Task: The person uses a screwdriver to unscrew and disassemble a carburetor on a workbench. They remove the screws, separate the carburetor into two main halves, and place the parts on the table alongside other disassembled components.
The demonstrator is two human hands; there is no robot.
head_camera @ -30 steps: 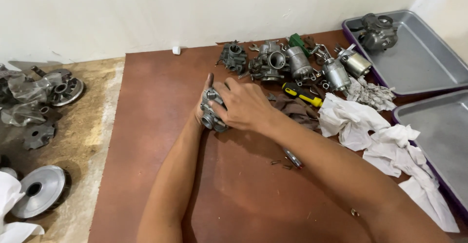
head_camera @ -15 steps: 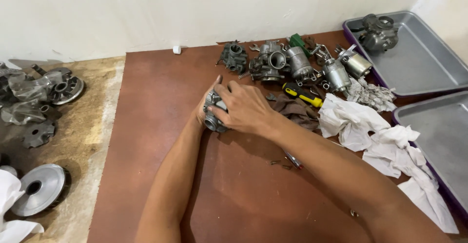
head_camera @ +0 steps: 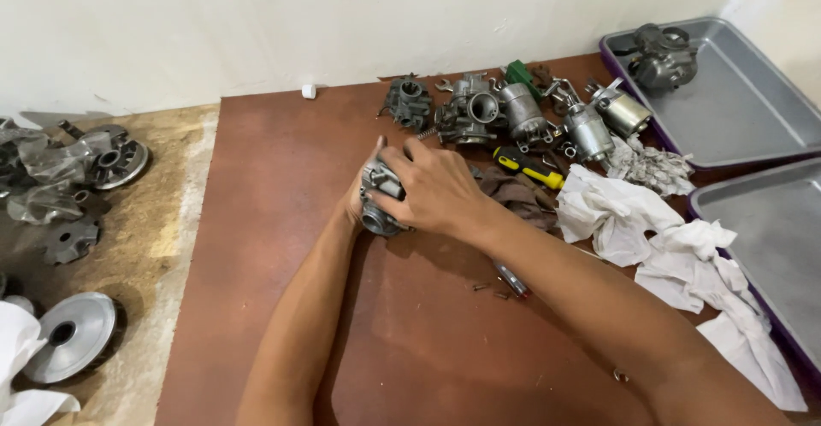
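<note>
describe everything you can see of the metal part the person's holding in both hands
The carburetor body is a small, dull grey cast-metal piece with a round bore facing down-left and blocky ribbed sections on top. It sits low over the reddish-brown board; contact with it is unclear. The left hand cups its far side and the right hand wraps over it, hiding most of it.

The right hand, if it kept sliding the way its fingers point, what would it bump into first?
The right hand points left across the metal engine part it grips, so it would meet the left hand cupping the far side. Beyond that, only bare brown board shows.
</note>
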